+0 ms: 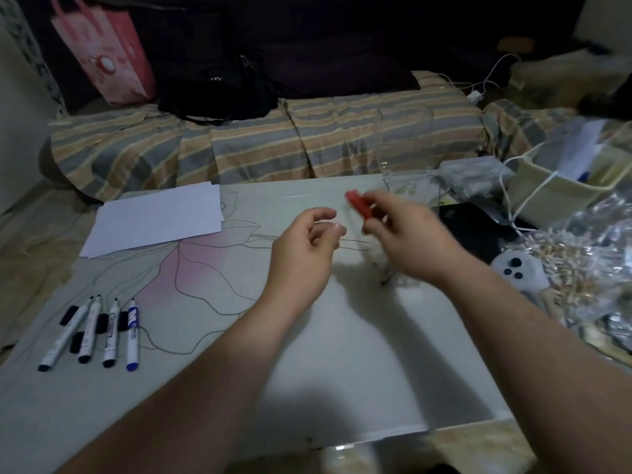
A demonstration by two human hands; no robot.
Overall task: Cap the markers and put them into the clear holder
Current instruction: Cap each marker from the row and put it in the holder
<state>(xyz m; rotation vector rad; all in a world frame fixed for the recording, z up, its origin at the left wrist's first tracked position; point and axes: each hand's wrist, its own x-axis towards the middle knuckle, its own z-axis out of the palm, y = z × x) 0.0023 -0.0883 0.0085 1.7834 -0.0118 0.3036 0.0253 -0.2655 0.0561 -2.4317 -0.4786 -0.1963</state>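
My right hand (403, 237) grips a red marker (359, 204), its red end sticking up and to the left; the picture is blurred there. My left hand (304, 248) hovers just left of it with loosely curled fingers and holds nothing. The clear holder (407, 145) stands at the table's far edge, behind my right hand. Several uncapped markers (92, 331) lie side by side at the table's left front, three black and one blue (132, 333). Their black caps (102, 323) lie among them.
White paper sheets (157, 218) lie at the table's far left. Clear bags of small pieces (578, 254), a white device (519, 271), a black slab (475, 230) and a cream bag (561, 186) crowd the right side. A striped bedcover (260, 142) runs behind the table.
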